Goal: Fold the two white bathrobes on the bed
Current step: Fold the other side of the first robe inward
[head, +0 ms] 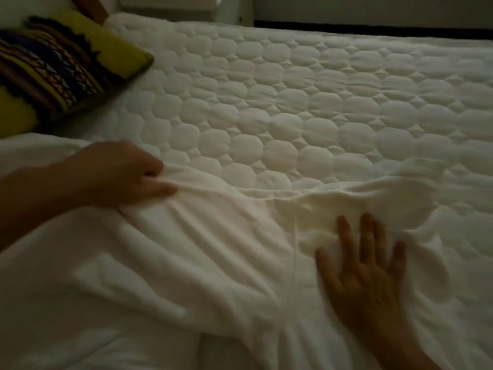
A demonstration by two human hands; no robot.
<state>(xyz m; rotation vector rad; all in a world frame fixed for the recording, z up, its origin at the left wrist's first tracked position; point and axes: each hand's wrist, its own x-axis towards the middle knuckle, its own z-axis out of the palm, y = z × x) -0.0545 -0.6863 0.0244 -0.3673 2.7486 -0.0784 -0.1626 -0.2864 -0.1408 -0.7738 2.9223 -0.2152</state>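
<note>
A white bathrobe (213, 249) lies rumpled across the near side of the quilted bed (320, 102). The left hand (120, 174) has its grip clenched on a fold of it. The right hand (368, 276) presses flat on it, grip released. A patterned cushion (53, 70) sits beyond.

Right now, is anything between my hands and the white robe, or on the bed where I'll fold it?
Nothing visible. The left hand pinches the soft white bathrobe and the right hand lies flat on it. The yellow patterned cushion lies far left on the white quilted bed cover, beyond the left hand.
</note>
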